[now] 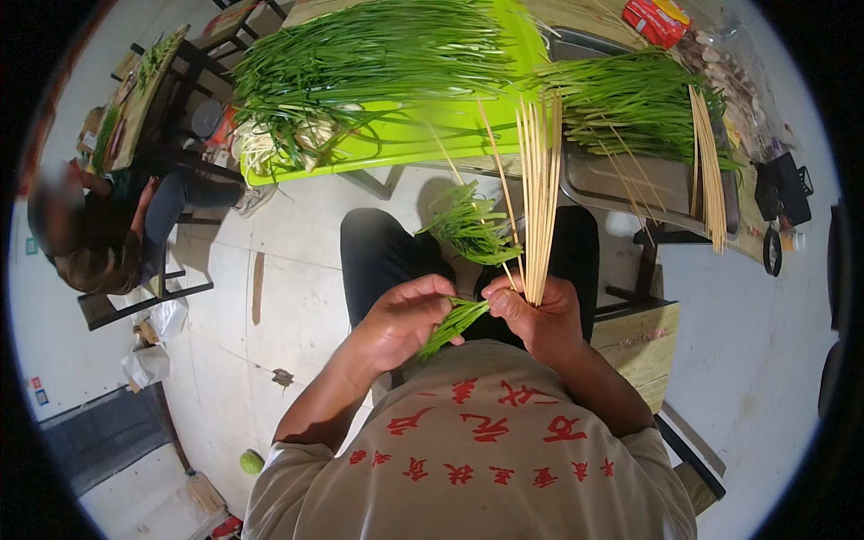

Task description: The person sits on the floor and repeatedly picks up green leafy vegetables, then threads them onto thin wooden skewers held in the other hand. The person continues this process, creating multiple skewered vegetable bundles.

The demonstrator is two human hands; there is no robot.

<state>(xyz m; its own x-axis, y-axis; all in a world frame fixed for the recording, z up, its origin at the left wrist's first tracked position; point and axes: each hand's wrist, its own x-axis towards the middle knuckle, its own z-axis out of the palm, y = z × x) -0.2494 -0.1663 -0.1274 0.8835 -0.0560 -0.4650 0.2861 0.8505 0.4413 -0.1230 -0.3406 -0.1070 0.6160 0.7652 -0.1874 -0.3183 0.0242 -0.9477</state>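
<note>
Above my lap, my left hand [405, 327] holds a small bunch of cut garlic chives [460, 322], whose one end meets the fingertips of my right hand [550, 317]. A sheaf of thin bamboo skewers [540, 202] stands up out of my right fist. One skewer, leaning left from the same hand, carries a cluster of chive pieces [472, 226] partway along. Beyond my knees, long loose chives [378, 61] lie heaped on a lime-green tray [432, 140]. To its right, chives on skewers [634, 101] are piled on a metal tray [601, 177].
More bare skewers [709, 182] lie across the metal tray's right side. A red package [656, 21] is behind it. A black fan-like device [783, 189] stands at the table's right edge. A wooden stool [634, 344] is by my right. Another person [108, 229] sits at a table on the left.
</note>
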